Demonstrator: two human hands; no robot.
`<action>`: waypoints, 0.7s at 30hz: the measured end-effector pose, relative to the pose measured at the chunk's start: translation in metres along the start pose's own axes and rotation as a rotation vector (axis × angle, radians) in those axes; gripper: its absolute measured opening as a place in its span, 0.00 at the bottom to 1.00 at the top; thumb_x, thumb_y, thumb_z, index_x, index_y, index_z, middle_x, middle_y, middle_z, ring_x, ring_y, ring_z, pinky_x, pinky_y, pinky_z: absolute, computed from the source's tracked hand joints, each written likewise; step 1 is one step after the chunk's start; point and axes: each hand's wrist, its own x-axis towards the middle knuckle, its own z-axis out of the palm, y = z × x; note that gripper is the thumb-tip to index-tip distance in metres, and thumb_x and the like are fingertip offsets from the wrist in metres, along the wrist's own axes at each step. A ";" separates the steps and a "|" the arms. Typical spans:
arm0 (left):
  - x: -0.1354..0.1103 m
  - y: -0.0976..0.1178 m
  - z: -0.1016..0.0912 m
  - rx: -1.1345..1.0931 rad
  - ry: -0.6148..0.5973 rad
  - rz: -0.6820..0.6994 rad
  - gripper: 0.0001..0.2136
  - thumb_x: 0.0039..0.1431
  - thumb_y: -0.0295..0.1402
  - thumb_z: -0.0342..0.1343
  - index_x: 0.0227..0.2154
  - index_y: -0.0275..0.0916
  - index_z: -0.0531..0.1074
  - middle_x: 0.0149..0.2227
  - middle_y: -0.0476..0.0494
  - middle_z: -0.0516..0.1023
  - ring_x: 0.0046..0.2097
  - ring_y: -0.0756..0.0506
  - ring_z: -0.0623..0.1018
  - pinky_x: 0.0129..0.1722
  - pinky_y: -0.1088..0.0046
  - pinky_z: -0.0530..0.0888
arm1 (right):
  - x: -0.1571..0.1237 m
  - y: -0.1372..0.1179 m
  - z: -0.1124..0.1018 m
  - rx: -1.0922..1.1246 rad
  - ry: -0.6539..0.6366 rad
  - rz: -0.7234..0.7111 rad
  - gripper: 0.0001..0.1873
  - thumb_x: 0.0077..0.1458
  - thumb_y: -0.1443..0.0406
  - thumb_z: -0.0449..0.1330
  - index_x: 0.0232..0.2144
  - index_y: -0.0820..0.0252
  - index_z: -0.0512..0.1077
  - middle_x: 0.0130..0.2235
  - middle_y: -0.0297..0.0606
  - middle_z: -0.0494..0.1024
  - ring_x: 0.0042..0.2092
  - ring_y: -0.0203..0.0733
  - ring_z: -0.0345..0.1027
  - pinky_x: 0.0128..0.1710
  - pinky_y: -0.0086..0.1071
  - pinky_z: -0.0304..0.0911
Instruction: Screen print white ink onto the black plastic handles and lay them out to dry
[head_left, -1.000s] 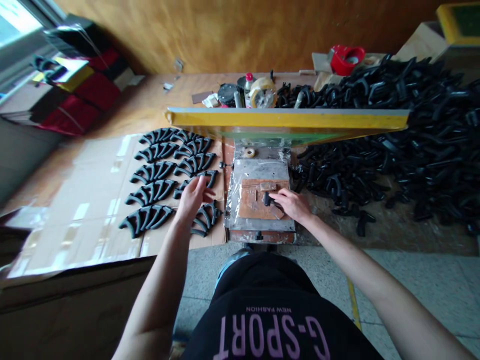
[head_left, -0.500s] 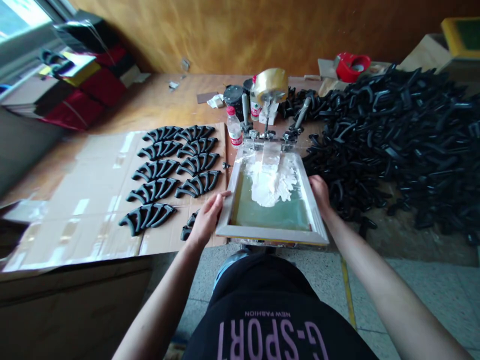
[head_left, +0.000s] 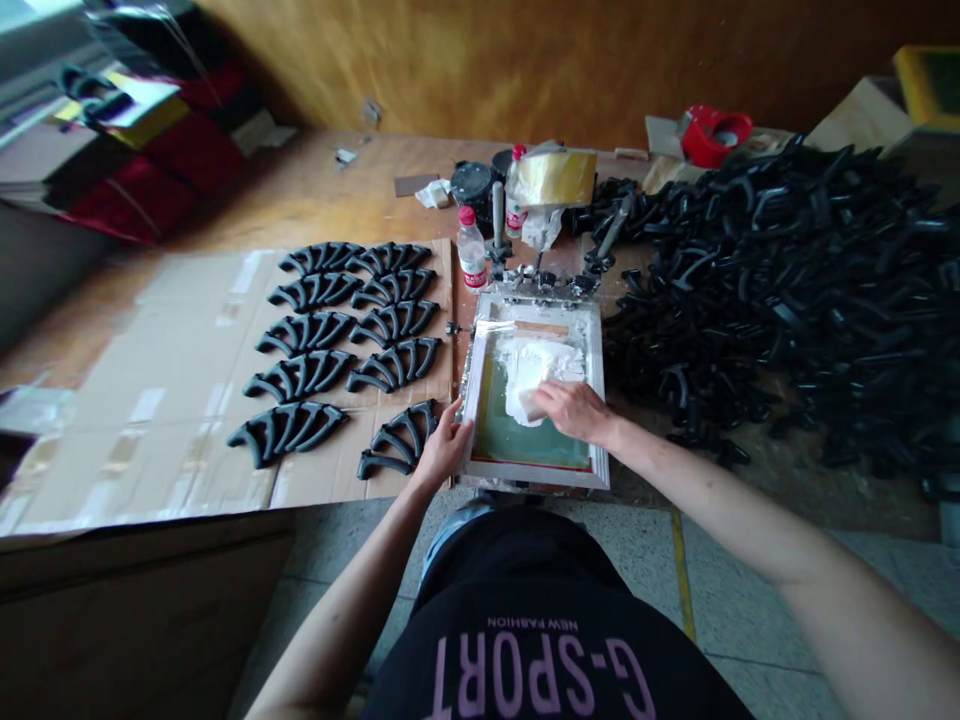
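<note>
Steadying the screen frame [head_left: 598, 360], which lies flat at twelve o'clock, my left hand [head_left: 444, 450] touches its near left rim; finger closure unclear. My right hand [head_left: 576, 408] sits over white paste [head_left: 546, 362] on the green screen, fingers drawn together, tips blurred; I cannot tell what they pinch. Curved black pieces [head_left: 307, 332] fan across cardboard [head_left: 191, 370] between ten and eleven; heaped black parts [head_left: 765, 280] between one and two.

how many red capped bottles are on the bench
2. One bottle stands just past the far left corner of the frame; the other bottle is behind it to the right, partly hidden by the tape. More could be hidden.
</note>
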 end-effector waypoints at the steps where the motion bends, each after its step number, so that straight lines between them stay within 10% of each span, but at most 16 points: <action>1: 0.000 -0.002 0.000 0.000 0.000 0.000 0.30 0.55 0.44 0.58 0.60 0.41 0.65 0.33 0.44 0.80 0.34 0.44 0.78 0.35 0.70 0.73 | -0.008 -0.001 -0.002 0.012 -0.018 -0.073 0.10 0.58 0.75 0.52 0.35 0.60 0.72 0.36 0.39 0.76 0.36 0.40 0.68 0.33 0.30 0.58; 13: -0.001 -0.001 -0.004 -0.036 -0.075 0.022 0.33 0.57 0.49 0.54 0.63 0.40 0.60 0.34 0.43 0.79 0.34 0.45 0.78 0.33 0.71 0.73 | -0.020 -0.016 0.015 0.077 0.125 0.013 0.11 0.58 0.72 0.54 0.39 0.58 0.75 0.38 0.38 0.77 0.38 0.40 0.70 0.34 0.30 0.61; 21: -0.023 0.068 -0.036 -0.076 -0.229 -0.015 0.38 0.56 0.49 0.57 0.66 0.39 0.54 0.25 0.51 0.72 0.23 0.50 0.70 0.21 0.78 0.64 | 0.052 0.052 -0.052 0.155 0.379 0.454 0.28 0.53 0.59 0.65 0.57 0.53 0.68 0.46 0.40 0.78 0.42 0.45 0.72 0.41 0.36 0.65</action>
